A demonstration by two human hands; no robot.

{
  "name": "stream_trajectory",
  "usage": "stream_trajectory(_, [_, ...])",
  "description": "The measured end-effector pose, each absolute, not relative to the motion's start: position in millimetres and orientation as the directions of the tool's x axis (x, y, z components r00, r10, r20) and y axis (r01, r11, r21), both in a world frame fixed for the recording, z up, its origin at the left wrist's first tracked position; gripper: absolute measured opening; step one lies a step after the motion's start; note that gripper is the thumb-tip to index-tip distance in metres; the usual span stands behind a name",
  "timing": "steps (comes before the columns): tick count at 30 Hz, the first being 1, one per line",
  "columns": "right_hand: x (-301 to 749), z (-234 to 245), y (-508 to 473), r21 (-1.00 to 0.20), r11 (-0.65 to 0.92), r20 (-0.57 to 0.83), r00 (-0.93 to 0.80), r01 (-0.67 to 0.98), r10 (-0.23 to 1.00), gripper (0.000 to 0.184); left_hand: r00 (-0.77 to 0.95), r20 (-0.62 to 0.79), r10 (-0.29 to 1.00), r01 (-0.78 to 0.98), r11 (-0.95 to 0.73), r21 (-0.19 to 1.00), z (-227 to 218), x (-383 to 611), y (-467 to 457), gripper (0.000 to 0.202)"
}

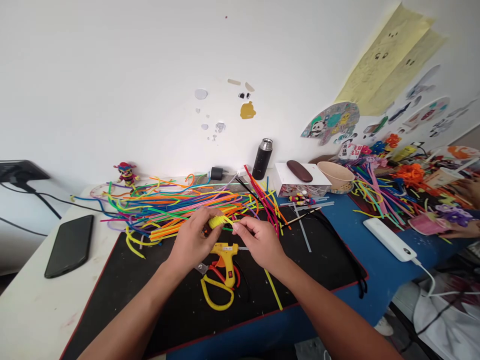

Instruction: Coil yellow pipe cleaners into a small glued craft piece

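- Soft, diffuse light brightens the white wall [150,75].
- The flask [262,161] catches small highlights.
- Wide-angle distortion stretches the edges.
- Fine detail softens at far right.

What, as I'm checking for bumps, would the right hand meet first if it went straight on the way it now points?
Most likely the coiled yellow pipe cleaner held in the left hand, just ahead of the right hand; depth is uncertain from this single view.

A white wall [131,75] bearing stickers [247,110] and yellow paper [375,75] stands behind the table [33,305].
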State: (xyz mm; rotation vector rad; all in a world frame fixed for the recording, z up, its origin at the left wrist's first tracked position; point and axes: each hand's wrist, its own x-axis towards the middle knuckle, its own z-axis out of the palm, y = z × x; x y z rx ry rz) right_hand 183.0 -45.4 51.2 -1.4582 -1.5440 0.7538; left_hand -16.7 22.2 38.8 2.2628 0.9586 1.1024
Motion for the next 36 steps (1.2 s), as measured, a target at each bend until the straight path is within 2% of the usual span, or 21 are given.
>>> stream_trajectory(6, [177.8, 50.5, -48.6, -0.907, 0.114, 0.144, 0.044, 0.406, 0.989, 0.033, 0.424, 0.493, 0.760, 0.374, -0.643, 0.669, 39.2, -15.0, 21.8, 0.011])
stream_trajectory(14, [171.1, 51.5, -50.6, -0.923, 0.098, 0.122, 0.043, 0.372, 0.992, 0.033, 0.367, 0.423, 0.828, 0.323, -0.540, 0.777, 39.9, -14.9, 20.5, 0.013])
stream_trajectory(22, [170.7, 49.9, -49.4, -0.944, 0.089, 0.109, 0.044, 0.319, 0.993, 0.033, 0.344, 0.266, 0.900, 0.139, -0.330, 0.934, 34.2, -11.4, 21.7, 0.022])
stream_trajectory(32, [171.6, 50.6, -50.3, -0.949, 0.065, 0.085, 0.053, 0.307, 0.995, 0.035, 0.333, 0.201, 0.921, 0.023, -0.222, 0.975, 43.2, -8.3, 18.4, 0.025])
stream_trajectory(36, [171.3, 49.9, -49.8, -0.955, 0.050, 0.070, 0.060, 0.293, 0.996, 0.036, 0.362, 0.110, 0.926, -0.029, -0.107, 0.994, 48.7, -8.2, 18.6, 0.031])
